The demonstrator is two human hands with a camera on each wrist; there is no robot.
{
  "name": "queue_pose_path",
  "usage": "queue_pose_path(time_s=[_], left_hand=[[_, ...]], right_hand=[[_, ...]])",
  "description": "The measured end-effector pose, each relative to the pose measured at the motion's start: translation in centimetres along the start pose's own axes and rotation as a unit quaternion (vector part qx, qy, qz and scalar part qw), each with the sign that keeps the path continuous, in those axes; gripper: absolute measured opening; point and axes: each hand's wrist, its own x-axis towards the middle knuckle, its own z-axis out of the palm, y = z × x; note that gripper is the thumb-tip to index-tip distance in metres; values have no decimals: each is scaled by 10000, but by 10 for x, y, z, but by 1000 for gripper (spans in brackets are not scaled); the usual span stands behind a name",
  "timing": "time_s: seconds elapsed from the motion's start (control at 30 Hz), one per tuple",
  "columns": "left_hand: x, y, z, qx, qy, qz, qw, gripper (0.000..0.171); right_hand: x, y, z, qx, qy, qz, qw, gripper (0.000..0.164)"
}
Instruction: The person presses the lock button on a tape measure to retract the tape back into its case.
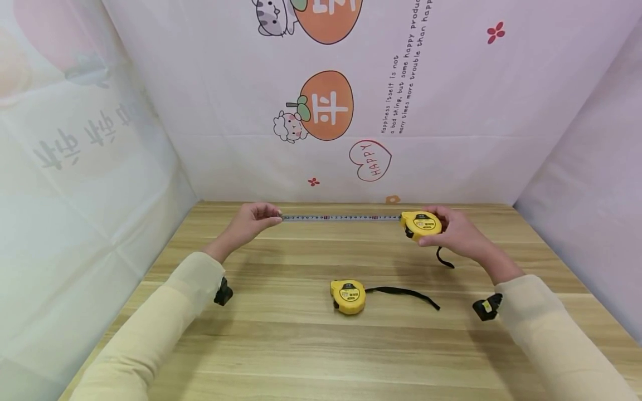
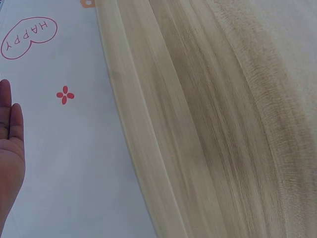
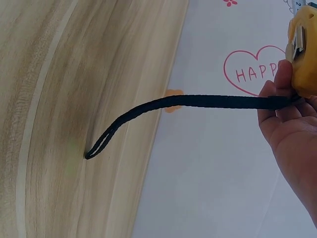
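In the head view, a yellow tape measure point(image 1: 423, 223) is gripped by my right hand point(image 1: 455, 233), fingers behind its case and thumb in front. Its blade point(image 1: 346, 218) stretches leftward as a straight, numbered strip. My left hand point(image 1: 252, 217) pinches the blade's free end between thumb and fingers. A black wrist strap point(image 3: 208, 101) hangs from the held tape measure in the right wrist view, where only part of the case shows. The left wrist view catches just the edge of my left hand, without the blade. Nearer me, a second yellow tape measure point(image 1: 349, 297) lies on the table.
The wooden table point(image 1: 281, 356) meets a printed white cloth point(image 1: 241, 139) at the back, with more cloth at both sides. A black strap point(image 1: 401, 291) trails rightward from the lying tape measure. Small black devices sit at both sleeve cuffs.
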Motion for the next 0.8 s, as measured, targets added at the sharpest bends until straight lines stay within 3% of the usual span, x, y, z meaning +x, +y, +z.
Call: queue_pose_path(time_s=[0.8], left_hand=[[2, 4, 7, -2, 16, 105, 9999, 17]], right_hand=[[3, -5, 4, -55, 24, -48, 10000, 81]])
